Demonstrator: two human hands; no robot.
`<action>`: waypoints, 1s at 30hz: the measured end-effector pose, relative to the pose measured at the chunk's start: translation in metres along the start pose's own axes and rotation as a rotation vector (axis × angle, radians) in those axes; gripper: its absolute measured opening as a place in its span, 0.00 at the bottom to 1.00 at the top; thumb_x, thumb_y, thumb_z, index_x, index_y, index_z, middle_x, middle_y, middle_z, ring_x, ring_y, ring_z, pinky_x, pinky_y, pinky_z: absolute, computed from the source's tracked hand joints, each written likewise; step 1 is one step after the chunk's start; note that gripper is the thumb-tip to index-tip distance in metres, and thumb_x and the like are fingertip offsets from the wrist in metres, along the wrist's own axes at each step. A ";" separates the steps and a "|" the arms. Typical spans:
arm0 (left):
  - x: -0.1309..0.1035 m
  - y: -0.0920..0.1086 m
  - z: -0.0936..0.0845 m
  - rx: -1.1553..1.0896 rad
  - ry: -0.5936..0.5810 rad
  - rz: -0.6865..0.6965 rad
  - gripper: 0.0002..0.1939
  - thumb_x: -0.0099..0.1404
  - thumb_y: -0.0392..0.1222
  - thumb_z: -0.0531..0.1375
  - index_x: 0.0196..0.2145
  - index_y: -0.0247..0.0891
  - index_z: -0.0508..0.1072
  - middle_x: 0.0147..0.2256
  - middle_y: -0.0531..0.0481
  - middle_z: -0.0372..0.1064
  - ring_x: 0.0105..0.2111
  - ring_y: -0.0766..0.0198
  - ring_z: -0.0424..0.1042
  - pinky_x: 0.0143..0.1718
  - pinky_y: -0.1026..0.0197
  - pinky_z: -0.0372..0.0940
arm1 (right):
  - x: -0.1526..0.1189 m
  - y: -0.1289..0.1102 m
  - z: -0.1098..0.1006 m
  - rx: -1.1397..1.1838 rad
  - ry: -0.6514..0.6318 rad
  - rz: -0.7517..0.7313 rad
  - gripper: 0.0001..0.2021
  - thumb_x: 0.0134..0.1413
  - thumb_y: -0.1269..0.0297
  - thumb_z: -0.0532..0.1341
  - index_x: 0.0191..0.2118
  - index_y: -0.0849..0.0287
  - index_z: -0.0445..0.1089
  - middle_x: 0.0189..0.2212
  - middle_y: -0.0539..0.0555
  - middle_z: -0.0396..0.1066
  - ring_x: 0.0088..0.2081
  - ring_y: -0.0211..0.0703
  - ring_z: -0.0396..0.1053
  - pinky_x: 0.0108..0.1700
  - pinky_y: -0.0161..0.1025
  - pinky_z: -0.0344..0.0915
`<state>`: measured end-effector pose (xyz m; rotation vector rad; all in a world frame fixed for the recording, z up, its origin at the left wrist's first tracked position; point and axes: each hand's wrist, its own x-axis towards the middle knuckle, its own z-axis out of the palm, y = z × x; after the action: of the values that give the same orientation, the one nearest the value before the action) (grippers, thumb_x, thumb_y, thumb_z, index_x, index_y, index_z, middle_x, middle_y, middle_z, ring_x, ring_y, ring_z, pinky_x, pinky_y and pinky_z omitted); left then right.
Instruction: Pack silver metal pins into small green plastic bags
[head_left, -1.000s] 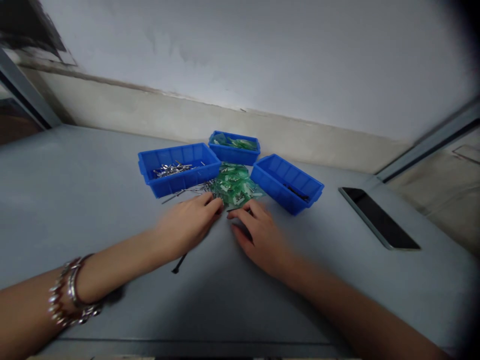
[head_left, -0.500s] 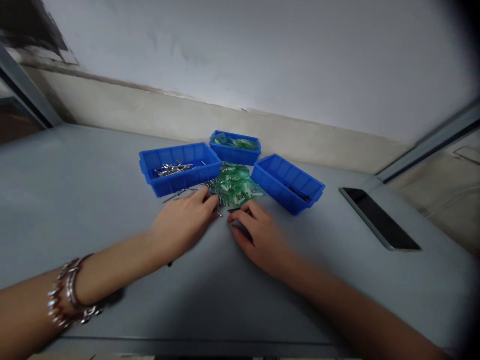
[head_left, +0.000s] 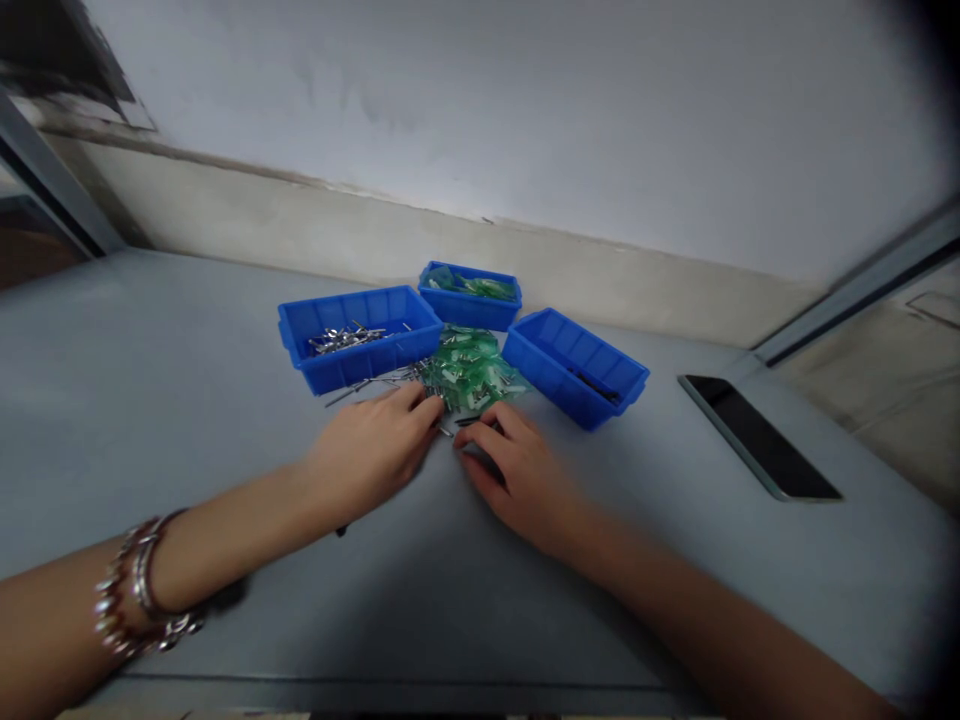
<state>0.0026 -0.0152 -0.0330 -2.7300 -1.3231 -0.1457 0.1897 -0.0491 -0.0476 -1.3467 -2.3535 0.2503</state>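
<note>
Green translucent packets [head_left: 476, 370] lie heaped on the grey table, with thin metal pieces [head_left: 409, 376] scattered at their left. My left hand [head_left: 382, 440] is at the near left edge of the heap, fingers curled together; a small metal piece shows by its fingertips, and what they grip is too small to name. Just right of it, my right hand [head_left: 521, 475] rests on the table with thumb and fingers bent towards each other. Dark thin pieces [head_left: 466, 422] show at its fingertips, and I cannot make out whether they are held.
Behind the heap stand three blue bins: the left bin [head_left: 360, 366] holds metal pieces, the back bin [head_left: 471, 312] green packets, the right bin [head_left: 559, 385] some dark pieces. A phone [head_left: 761, 435] lies at the right. A wall [head_left: 480, 130] rises behind the table.
My left hand has shifted very slightly, its fingertips a little to the right. My right hand has hardly moved, and the bins and phone are where they were.
</note>
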 end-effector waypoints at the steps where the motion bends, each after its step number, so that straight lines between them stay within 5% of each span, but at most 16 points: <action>1: 0.000 0.000 0.000 -0.007 -0.007 0.002 0.10 0.67 0.36 0.49 0.40 0.35 0.69 0.36 0.44 0.67 0.31 0.57 0.72 0.25 0.61 0.60 | 0.000 0.000 0.000 0.000 0.000 -0.001 0.08 0.61 0.70 0.56 0.42 0.59 0.72 0.41 0.57 0.67 0.44 0.46 0.65 0.48 0.46 0.66; 19: -0.002 -0.001 0.004 0.035 0.074 0.106 0.13 0.64 0.29 0.48 0.42 0.37 0.68 0.38 0.45 0.67 0.26 0.63 0.69 0.22 0.62 0.55 | 0.002 -0.003 -0.003 0.011 -0.019 0.029 0.09 0.60 0.70 0.57 0.45 0.61 0.70 0.44 0.59 0.68 0.47 0.49 0.66 0.51 0.50 0.66; 30: -0.003 0.001 -0.002 -0.112 0.048 0.190 0.14 0.63 0.28 0.50 0.44 0.35 0.68 0.38 0.45 0.69 0.32 0.59 0.71 0.29 0.60 0.63 | 0.005 -0.001 -0.005 0.027 0.022 0.054 0.09 0.63 0.70 0.54 0.43 0.62 0.71 0.40 0.58 0.71 0.43 0.49 0.68 0.47 0.49 0.68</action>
<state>0.0015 -0.0186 -0.0311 -2.9061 -1.0674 -0.2750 0.1885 -0.0460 -0.0415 -1.3945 -2.2900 0.2809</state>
